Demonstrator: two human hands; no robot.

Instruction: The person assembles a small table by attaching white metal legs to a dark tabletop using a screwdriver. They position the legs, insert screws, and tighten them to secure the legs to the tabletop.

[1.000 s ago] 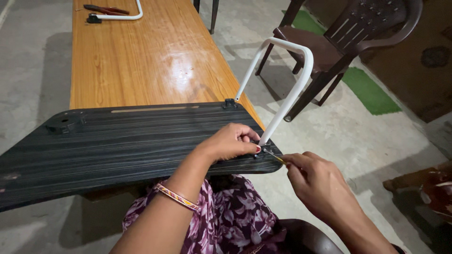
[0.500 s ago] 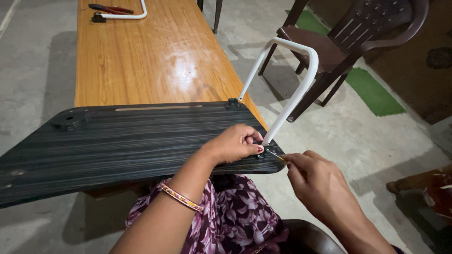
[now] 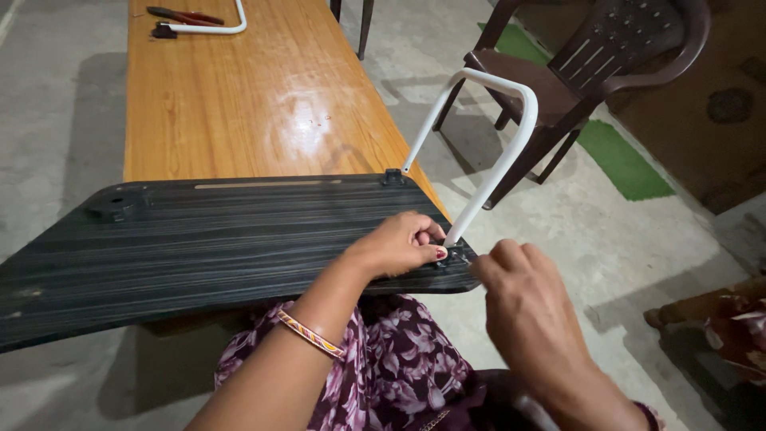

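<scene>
person seated, dark striped board [image 3: 207,247] lying across the lap, its far edge resting on the wooden tabletop [image 3: 255,104]. white u-shaped tube leg [image 3: 487,144] stands up from the board's right end, one foot in a black bracket at the far corner, the other foot at the near corner by the hands.

left hand [image 3: 395,243] lies palm down on the board at that near right corner, fingers [image 3: 435,239] curled and pinched around the base of the white leg and the small black fitting [image 3: 455,257] there. red nail polish, striped bangle [image 3: 311,334] on the wrist.

right hand [image 3: 531,315] sits just right of the board edge, close to the fitting, fingers clenched into a loose fist; back of the hand faces the camera so cannot tell what, if anything, it grips.

round black socket [image 3: 120,201] at the board's far left corner. floral purple dress [image 3: 391,375] under the board.

far end of the tabletop: second white tube leg [image 3: 211,28] and red-handled pliers [image 3: 183,14], well apart from the hands. dark brown plastic chair [image 3: 606,64] to the right on the concrete floor [image 3: 606,239], green mat [image 3: 622,160] beside it.
</scene>
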